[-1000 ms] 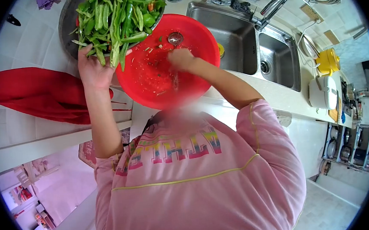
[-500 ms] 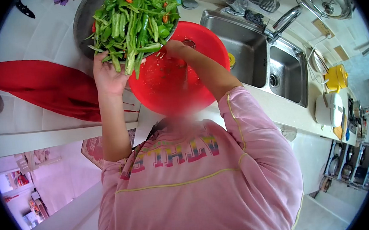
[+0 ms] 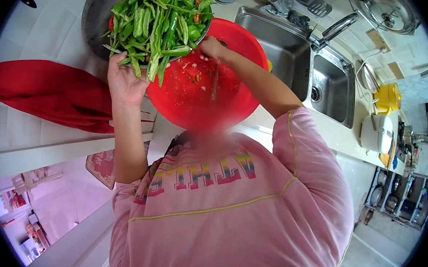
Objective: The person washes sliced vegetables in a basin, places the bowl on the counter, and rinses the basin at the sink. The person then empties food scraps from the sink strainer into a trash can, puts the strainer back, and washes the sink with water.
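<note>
A dark metal pan (image 3: 95, 30) heaped with cut green peppers (image 3: 159, 30) and a few red pieces is tilted over the left edge of a red basin (image 3: 249, 76). Against its near rim is my left hand (image 3: 127, 84), palm up, with its fingers bent round the rim. Over the basin, close to the pan's right rim, my right hand (image 3: 211, 49) is closed; what its fingers hold is hidden. Pepper scraps and pale seeds lie in the basin. Below my right hand runs the thin, blurred handle of a ladle (image 3: 215, 84), its bowl mostly hidden.
Right of the basin is a double steel sink (image 3: 280, 44) with a faucet (image 3: 338, 28). A red cloth (image 3: 47, 95) lies at the left. Farther right stand a yellow pot (image 3: 387, 97) and a white cooker (image 3: 377, 133). Utensils hang behind the sink.
My right hand has moved from the middle of the basin up to the pan's right rim. My left hand still supports the pan. The whole view has shifted a little.
</note>
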A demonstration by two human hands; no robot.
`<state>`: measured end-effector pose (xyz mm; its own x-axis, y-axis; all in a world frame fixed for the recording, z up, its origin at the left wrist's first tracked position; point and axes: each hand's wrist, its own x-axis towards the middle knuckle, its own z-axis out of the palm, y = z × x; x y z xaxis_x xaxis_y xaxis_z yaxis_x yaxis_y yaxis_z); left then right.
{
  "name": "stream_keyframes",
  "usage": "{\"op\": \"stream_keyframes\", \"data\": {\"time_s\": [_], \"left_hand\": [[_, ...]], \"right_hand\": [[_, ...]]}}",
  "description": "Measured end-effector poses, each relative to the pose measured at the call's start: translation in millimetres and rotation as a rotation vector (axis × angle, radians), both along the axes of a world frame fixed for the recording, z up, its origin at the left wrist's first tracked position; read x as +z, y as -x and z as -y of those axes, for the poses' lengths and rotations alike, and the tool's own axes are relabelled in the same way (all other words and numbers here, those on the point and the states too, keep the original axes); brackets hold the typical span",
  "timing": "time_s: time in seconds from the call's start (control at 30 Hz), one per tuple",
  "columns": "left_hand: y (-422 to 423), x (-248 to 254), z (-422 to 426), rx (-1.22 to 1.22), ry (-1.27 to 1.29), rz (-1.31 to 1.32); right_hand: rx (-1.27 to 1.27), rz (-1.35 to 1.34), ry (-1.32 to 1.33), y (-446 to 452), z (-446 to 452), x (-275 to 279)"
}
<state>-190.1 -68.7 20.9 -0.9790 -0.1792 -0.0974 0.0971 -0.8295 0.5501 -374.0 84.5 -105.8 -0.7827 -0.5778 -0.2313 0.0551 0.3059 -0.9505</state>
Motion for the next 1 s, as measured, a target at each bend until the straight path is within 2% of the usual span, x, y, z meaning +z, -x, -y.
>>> {"op": "stream_keyframes", "data": {"time_s": [0.07,0.1,0.13,0.23,0.33,0.47,0.5,0.57,0.63,0.73,0.87,1.0], "left_hand": [[4,-7,7,-0.002,0.007,0.008],[5,-6,5,-0.001,0.004,0.003],[5,-4,1,-0.001,0.0,-0.003],[8,-6,-2,0.017,-0.009,0.021],[10,-8,0,0.006,-0.022,0.031],[12,-13,2,-0.022,-0.01,0.008],[12,-13,1,-0.017,-0.02,0.012],[12,-13,-1,-0.005,-0.042,0.021],[13,-17,1,0.0,-0.037,0.032],[16,-18,-1,-0.028,-0.042,0.028],[16,-20,-3,-0.03,-0.04,0.045],[21,-27,0,-0.012,-0.012,0.048]], "right_hand": [[0.29,-0.531,-0.227,-22,-9,6],[0.359,-0.661,-0.407,-24,-4,-11],[0.425,-0.789,-0.589,-26,3,-33],[0.372,-0.91,-0.67,-44,10,-56],[0.321,-0.853,-0.715,-45,17,-58],[0.378,-0.745,-0.576,-22,1,-40],[0.217,-0.753,-0.347,2,-1,-57],[0.068,-0.518,-0.122,26,-12,-65],[0.063,-0.053,-0.126,30,-26,-32],[0.395,-0.594,-0.331,12,-40,-26],[0.578,-0.909,-0.658,-6,-38,-52],[0.722,-0.957,-0.8,-13,-32,-55]]}}
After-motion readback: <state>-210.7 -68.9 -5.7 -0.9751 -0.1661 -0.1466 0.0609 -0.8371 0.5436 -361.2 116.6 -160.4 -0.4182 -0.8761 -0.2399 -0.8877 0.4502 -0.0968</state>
